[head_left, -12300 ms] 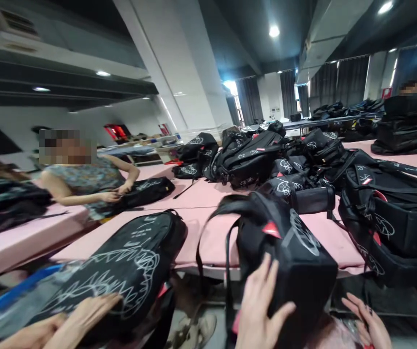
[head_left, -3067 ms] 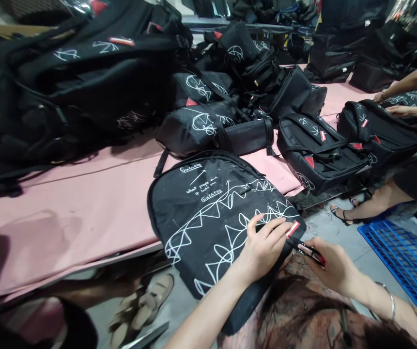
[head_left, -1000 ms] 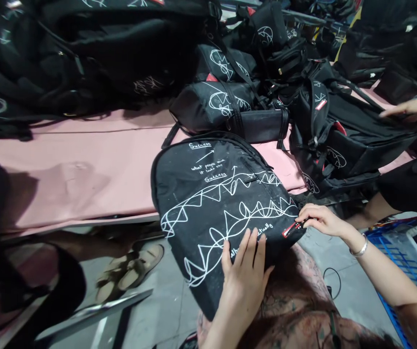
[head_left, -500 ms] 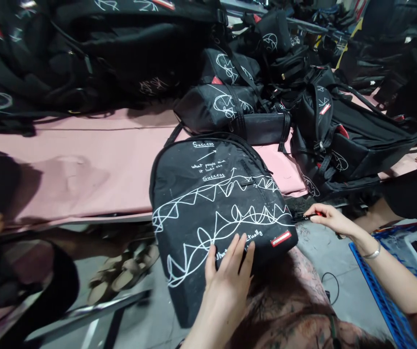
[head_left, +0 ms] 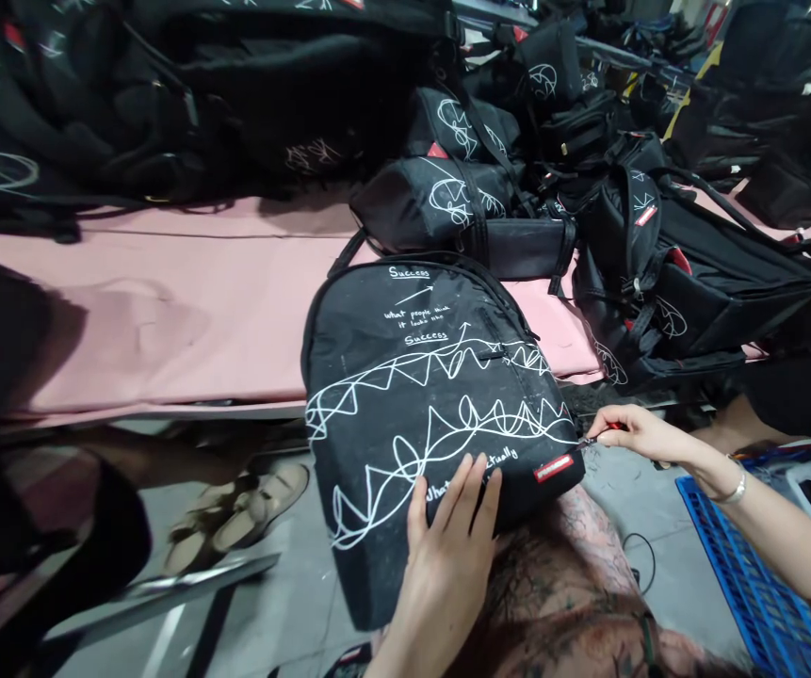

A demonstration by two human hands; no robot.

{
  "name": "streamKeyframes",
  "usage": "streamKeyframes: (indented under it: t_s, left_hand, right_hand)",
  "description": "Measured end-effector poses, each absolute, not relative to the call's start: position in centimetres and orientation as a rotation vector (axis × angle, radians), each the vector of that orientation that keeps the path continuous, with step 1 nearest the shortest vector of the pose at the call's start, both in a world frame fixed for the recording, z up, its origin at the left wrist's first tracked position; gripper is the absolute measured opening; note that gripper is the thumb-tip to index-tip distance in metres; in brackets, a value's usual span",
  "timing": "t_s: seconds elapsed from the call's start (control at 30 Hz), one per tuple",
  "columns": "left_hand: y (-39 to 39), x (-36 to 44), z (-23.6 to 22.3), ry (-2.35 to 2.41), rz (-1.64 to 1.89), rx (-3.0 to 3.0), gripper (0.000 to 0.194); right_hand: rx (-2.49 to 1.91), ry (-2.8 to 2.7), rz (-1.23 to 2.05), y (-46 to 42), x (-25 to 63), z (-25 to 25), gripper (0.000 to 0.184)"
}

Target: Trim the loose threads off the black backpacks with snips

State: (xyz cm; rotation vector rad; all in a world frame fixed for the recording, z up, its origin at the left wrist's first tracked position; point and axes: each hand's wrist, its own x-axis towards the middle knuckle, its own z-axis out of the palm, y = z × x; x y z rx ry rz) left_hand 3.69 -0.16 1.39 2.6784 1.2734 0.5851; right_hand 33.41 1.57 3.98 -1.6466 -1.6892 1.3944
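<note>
A black backpack [head_left: 391,395] with white scribbles and lettering rests front side up, its top on the pink-covered table and its bottom toward my lap. My left hand [head_left: 447,556] lies on the lower front panel, fingers spread, covering part of the lettering. By the lower right side of the bag, my right hand [head_left: 635,431] is closed around small thread snips [head_left: 592,439]. Only their dark tip and a bit of red show, and the tip is at the bag's side edge. A red label [head_left: 553,468] sits near the lower right corner.
More black backpacks [head_left: 702,254] lie to the right on the pink table [head_left: 165,320], with others [head_left: 440,202] behind mine. A large dark pile fills the back left. A blue plastic crate [head_left: 751,574] stands on the floor at right. Sandaled feet [head_left: 256,508] show under the table.
My right hand has moved from beside the red label to the bag's right side edge. My left hand stays spread on the front. Another person's hand has left the backpack at right.
</note>
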Motion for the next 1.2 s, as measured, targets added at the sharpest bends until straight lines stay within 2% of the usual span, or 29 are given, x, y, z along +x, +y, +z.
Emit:
streamKeyframes:
  t_s: [0.3,0.53,0.83,1.2]
  left_hand:
    - [-0.2,3.5,1.0,1.276,0.629,2.712,0.042]
    - [-0.2,3.5,1.0,1.264,0.658,2.697,0.041]
    - [-0.3,3.4,0.8,1.278,0.659,2.69,0.041]
    - [-0.3,3.5,1.2,1.293,0.598,2.671,0.041]
  right_hand:
    - [-1.677,-1.621,1.37,0.9,34.3,3.8,0.024]
    - [-1.668,-1.643,1.327,0.9,33.2,3.5,0.019]
    - [-1.644,-1.651,1.359,0.6,33.6,3.7,0.024]
    - [-1.633,-1.681,1.358,1.1,32.0,3.6,0.015]
